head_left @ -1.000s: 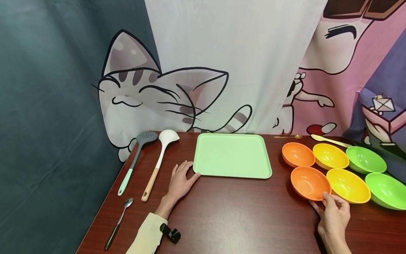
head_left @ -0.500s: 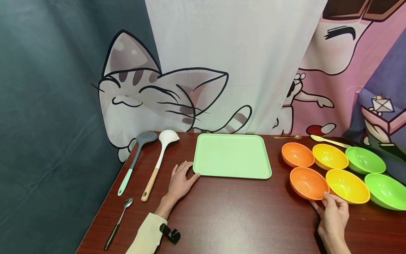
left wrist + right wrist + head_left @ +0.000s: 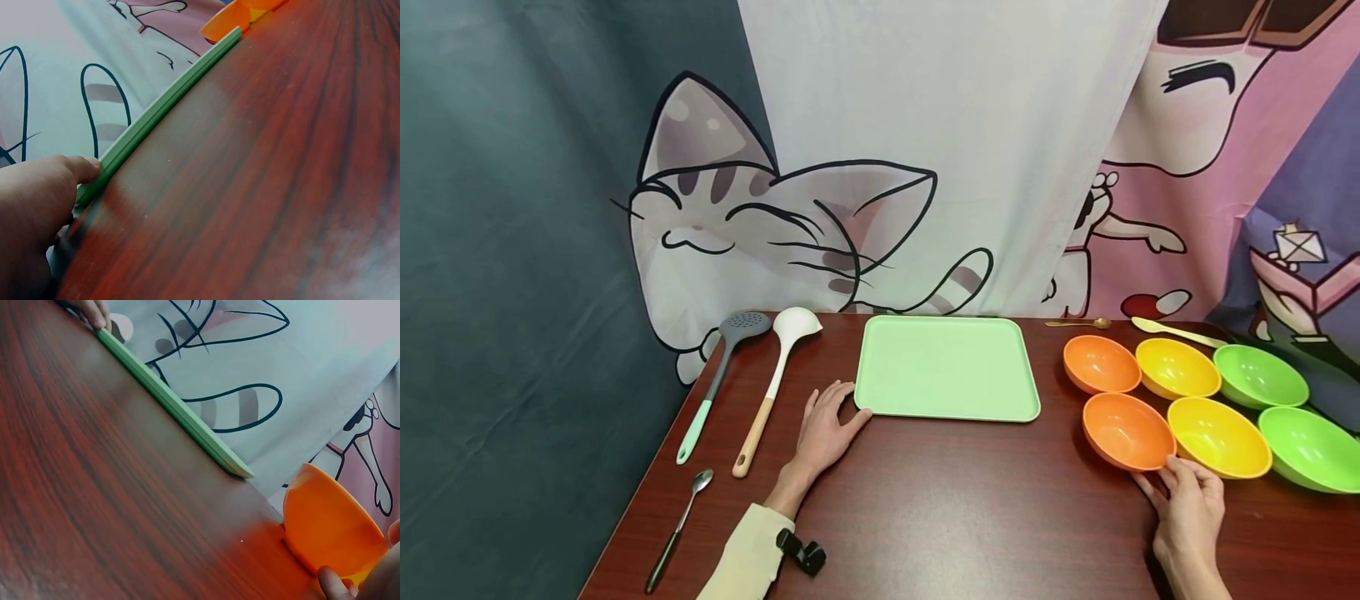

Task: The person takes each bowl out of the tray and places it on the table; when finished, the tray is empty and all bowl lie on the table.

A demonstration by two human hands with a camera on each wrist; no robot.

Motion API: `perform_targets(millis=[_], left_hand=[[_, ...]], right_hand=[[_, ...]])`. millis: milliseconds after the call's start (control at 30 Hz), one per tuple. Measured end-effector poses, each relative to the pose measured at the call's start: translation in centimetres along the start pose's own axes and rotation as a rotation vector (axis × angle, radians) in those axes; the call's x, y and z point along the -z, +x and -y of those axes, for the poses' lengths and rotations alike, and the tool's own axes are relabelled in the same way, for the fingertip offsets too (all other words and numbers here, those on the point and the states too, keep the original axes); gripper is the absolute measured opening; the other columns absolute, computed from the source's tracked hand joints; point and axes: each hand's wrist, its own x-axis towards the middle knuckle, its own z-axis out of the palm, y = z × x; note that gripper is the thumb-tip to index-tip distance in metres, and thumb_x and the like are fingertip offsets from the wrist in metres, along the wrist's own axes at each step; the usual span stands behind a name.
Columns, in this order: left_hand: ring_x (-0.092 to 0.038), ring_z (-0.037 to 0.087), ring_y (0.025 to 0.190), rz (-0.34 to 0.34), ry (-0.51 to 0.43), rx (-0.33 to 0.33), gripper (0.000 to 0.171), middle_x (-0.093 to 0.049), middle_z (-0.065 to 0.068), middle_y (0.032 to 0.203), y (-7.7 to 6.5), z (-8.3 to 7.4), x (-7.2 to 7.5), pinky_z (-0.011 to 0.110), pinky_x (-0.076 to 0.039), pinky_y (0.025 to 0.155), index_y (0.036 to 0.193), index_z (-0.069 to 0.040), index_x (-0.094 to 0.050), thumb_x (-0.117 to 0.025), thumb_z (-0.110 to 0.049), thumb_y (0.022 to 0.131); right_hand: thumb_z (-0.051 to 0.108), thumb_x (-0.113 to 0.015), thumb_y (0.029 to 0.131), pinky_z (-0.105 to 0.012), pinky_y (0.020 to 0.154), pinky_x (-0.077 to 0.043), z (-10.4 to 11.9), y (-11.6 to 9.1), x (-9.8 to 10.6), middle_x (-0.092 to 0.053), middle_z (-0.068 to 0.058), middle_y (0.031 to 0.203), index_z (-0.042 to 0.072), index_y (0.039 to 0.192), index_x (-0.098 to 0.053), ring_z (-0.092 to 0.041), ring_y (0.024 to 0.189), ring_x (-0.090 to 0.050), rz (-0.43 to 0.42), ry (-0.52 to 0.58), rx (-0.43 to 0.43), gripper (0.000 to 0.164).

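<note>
My left hand rests at the front left corner of a light green tray, fingers relaxed along its left side and thumb against the front edge. The left wrist view has the thumb right at the tray's rim. Over on the right, my right hand pinches the near right rim of the front orange bowl, thumb on the rim and other fingers low beside it. That bowl stands upright in the right wrist view. A yellow bowl adjoins it, close to the hand.
Behind sit another orange bowl, a yellow bowl and a green one; a second green bowl is far right. A small gold spoon and yellow knife lie behind. At left lie a slotted turner, ladle and spoon.
</note>
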Motion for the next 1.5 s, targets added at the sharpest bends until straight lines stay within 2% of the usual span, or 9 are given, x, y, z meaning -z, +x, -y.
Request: perform_targets(millis=[133,300,433,700,900,1100,1267,1433,1500], left_hand=[[-0.042,0.026,0.144,-0.001,0.006,-0.004,0.059,-0.057,0.007,0.144,0.0,0.0,-0.1,0.053,-0.016,0.123,0.14,-0.011,-0.056,-0.067,-0.045,0.093],[-0.041,0.026,0.144,0.006,0.004,0.001,0.059,-0.057,0.006,0.144,0.0,-0.1,-0.3,0.052,-0.015,0.123,0.14,-0.011,-0.056,-0.067,-0.045,0.093],[-0.042,0.026,0.144,-0.005,0.013,-0.015,0.059,-0.058,0.007,0.143,0.1,-0.1,-0.4,0.053,-0.016,0.123,0.139,-0.01,-0.057,-0.067,-0.045,0.093],[-0.044,0.027,0.142,-0.023,0.021,-0.042,0.058,-0.059,0.008,0.142,0.0,-0.2,-0.6,0.055,-0.019,0.122,0.138,-0.009,-0.058,-0.067,-0.045,0.093],[-0.044,0.027,0.142,-0.01,0.017,-0.034,0.059,-0.058,0.008,0.143,-0.2,-0.4,-0.6,0.054,-0.019,0.122,0.138,-0.009,-0.057,-0.067,-0.045,0.093],[-0.045,0.029,0.139,-0.044,-0.022,-0.058,0.06,-0.054,0.011,0.144,0.0,-0.6,-0.7,0.056,-0.022,0.121,0.139,-0.009,-0.055,-0.07,-0.043,0.091],[-0.041,0.03,0.141,-0.038,-0.06,-0.061,0.066,-0.045,0.014,0.15,-0.1,-0.3,-0.5,0.055,-0.024,0.119,0.142,-0.011,-0.049,-0.071,-0.044,0.09],[-0.036,0.029,0.143,-0.027,-0.091,-0.042,0.069,-0.041,0.013,0.152,-0.2,-0.2,0.4,0.055,-0.025,0.118,0.145,-0.012,-0.046,-0.072,-0.043,0.089],[-0.034,0.029,0.145,-0.009,-0.097,-0.052,0.071,-0.039,0.013,0.154,0.0,-0.5,0.8,0.056,-0.024,0.119,0.147,-0.012,-0.045,-0.072,-0.044,0.09]], right_hand=[[0.005,-0.058,0.098,-0.031,0.054,-0.06,0.2,0.0,0.3,-0.065,0.002,0.089,0.013,0.109,-0.044,-0.007,0.074,-0.07,0.002,0.023,-0.016,0.019],[0.006,-0.054,0.101,-0.03,0.058,-0.061,0.5,-0.2,0.8,-0.059,0.004,0.097,0.015,0.112,-0.042,-0.005,0.08,-0.069,-0.002,-0.02,-0.026,0.019],[0.008,-0.049,0.103,-0.031,0.059,-0.061,0.6,-0.4,1.4,-0.06,0.001,0.092,0.015,0.114,-0.042,-0.007,0.081,-0.071,0.001,-0.008,-0.031,0.015],[0.003,-0.054,0.1,-0.034,0.054,-0.061,0.5,-1.0,1.9,-0.063,-0.004,0.084,0.01,0.111,-0.045,-0.013,0.073,-0.072,0.003,0.054,0.038,0.016],[0.0,-0.058,0.097,-0.031,0.043,-0.055,0.4,-1.7,2.1,-0.065,-0.004,0.076,0.005,0.105,-0.05,-0.015,0.059,-0.068,-0.042,0.083,0.167,0.012],[-0.005,-0.062,0.093,-0.025,0.041,-0.052,0.3,-2.4,2.1,-0.066,-0.007,0.071,0.002,0.096,-0.052,-0.014,0.054,-0.066,-0.023,0.102,0.334,0.013],[-0.012,-0.061,0.09,-0.02,0.05,-0.055,-0.3,-2.9,1.5,-0.064,-0.007,0.075,0.001,0.091,-0.055,-0.012,0.062,-0.065,0.023,0.084,0.491,0.014],[-0.016,-0.059,0.088,-0.012,0.07,-0.053,-0.8,-3.0,0.4,-0.066,-0.002,0.08,0.004,0.088,-0.062,-0.01,0.076,-0.063,0.034,-0.042,0.625,0.02],[-0.015,-0.058,0.088,-0.012,0.077,-0.05,-0.7,-3.0,0.0,-0.066,-0.001,0.085,0.002,0.091,-0.064,-0.01,0.085,-0.063,0.067,-0.105,0.677,0.018]])
